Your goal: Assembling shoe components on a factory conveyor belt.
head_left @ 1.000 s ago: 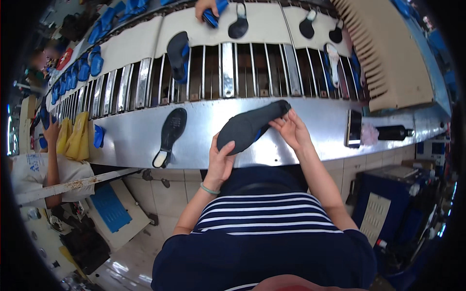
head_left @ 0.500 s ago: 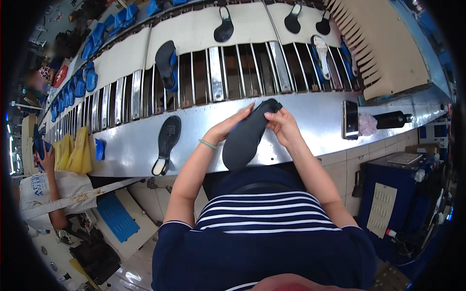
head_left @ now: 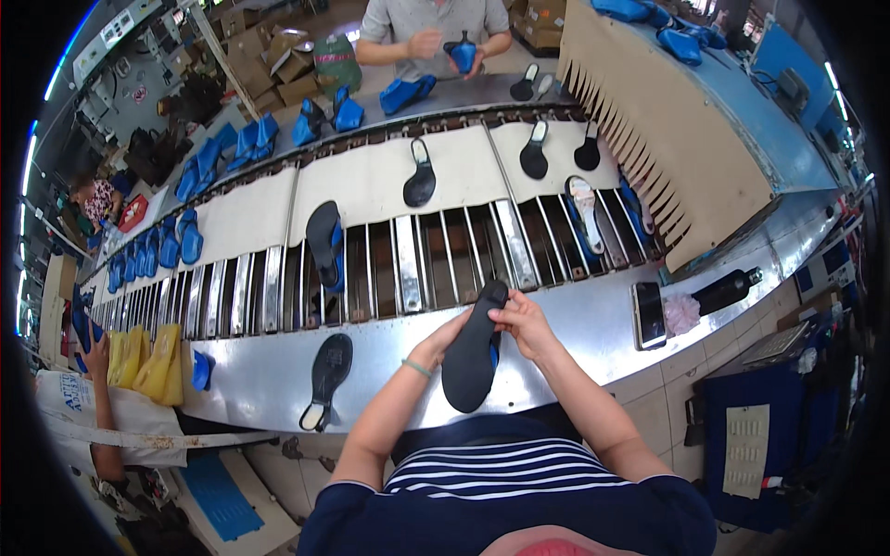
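Note:
A black shoe sole [head_left: 468, 366] faces up in front of me, with a bit of blue shoe last showing along its right side. My left hand [head_left: 441, 341] is wrapped under its left edge. With its thumb on top, my right hand [head_left: 521, 324] grips the narrow far end. On the metal bench edge to the left lies a loose black sole [head_left: 331, 371], its pale-tipped narrow end toward me. Beyond my hands, a black-soled blue last [head_left: 324, 236] rests on the roller conveyor.
The conveyor [head_left: 408, 269] carries white mats with several black soles. Blue lasts [head_left: 167, 243] line its left part. A phone [head_left: 648, 315], pink scrunchie [head_left: 682, 313] and black bottle [head_left: 728, 292] lie at right, near a fringed cardboard cover [head_left: 677, 139]. Across, a person's hands [head_left: 464, 60] hold a blue last.
The view has tilted up, bringing the person across into sight. The held sole has turned more upright, its narrow end pointing away; both my hands keep hold of it.

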A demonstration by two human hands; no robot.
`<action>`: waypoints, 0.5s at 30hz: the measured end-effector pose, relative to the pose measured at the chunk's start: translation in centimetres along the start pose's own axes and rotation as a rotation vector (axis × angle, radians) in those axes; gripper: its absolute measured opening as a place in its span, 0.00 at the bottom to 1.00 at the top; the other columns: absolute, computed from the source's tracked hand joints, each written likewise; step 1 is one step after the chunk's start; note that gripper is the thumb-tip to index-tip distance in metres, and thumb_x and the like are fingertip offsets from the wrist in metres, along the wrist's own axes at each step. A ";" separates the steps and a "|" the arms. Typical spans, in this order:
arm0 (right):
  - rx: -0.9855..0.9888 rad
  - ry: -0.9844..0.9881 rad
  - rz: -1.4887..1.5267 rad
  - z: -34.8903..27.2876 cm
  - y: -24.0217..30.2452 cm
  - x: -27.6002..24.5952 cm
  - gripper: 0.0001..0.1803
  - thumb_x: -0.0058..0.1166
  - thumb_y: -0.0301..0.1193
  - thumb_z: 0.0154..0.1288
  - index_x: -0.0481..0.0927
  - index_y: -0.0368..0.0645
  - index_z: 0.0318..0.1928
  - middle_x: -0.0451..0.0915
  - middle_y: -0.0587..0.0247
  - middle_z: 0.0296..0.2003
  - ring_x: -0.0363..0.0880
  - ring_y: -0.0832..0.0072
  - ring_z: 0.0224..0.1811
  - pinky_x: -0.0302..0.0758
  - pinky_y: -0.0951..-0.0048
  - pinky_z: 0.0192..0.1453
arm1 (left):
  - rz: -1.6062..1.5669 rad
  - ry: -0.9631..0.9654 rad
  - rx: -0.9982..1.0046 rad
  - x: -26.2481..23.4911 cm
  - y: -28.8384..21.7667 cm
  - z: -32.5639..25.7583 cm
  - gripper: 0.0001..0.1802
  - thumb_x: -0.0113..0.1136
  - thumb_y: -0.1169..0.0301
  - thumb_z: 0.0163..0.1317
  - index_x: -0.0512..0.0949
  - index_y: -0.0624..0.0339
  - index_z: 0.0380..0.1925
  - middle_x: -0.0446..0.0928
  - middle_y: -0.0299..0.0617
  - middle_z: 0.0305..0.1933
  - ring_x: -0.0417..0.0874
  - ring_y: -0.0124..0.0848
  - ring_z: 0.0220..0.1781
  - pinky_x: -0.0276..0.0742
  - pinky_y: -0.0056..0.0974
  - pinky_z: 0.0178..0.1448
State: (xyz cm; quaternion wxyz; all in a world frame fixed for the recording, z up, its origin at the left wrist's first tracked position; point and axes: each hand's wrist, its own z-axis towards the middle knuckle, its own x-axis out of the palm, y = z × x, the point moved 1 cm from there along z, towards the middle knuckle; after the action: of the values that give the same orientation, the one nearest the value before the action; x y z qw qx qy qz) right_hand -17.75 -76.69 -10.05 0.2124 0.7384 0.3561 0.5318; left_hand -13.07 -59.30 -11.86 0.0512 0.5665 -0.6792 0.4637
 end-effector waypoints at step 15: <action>0.042 0.312 -0.253 -1.7 0.0 2.5 0.20 0.58 0.14 0.59 0.75 0.38 0.52 0.82 0.60 0.45 0.83 0.77 0.44 0.80 0.75 0.48 | -0.103 -0.080 0.549 0.8 1.5 -3.3 0.46 0.50 0.63 0.63 0.39 0.46 0.77 0.65 0.47 0.67 0.75 0.33 0.61 0.74 0.38 0.64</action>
State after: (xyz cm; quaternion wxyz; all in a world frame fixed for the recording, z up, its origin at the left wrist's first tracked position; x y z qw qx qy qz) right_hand -18.85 -74.96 -7.92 0.2042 0.6007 0.4855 0.6015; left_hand -16.08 -57.70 -10.42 -0.1078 0.6107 -0.4999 0.6046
